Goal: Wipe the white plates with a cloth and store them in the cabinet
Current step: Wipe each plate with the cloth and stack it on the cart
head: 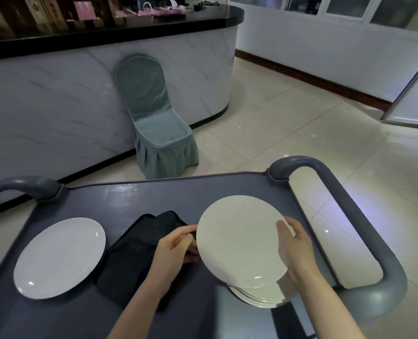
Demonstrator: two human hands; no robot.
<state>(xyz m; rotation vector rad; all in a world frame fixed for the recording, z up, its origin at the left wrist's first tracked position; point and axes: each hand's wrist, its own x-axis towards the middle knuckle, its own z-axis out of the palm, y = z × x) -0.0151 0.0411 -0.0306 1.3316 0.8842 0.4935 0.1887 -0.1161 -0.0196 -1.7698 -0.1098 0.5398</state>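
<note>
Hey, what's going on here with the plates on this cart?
A person at a grey cart holds a white plate tilted above a stack of white plates. The right hand grips the plate's right rim, thumb on top. The left hand is curled at its left rim, over a dark cloth lying on the cart; whether it grips plate or cloth is unclear. A second white plate lies flat left of the cloth.

A restaurant or banquet hall: grey service trolley point(154, 192), skirted banquet chair point(154, 123), marble-fronted bar counter point(56, 94).
</note>
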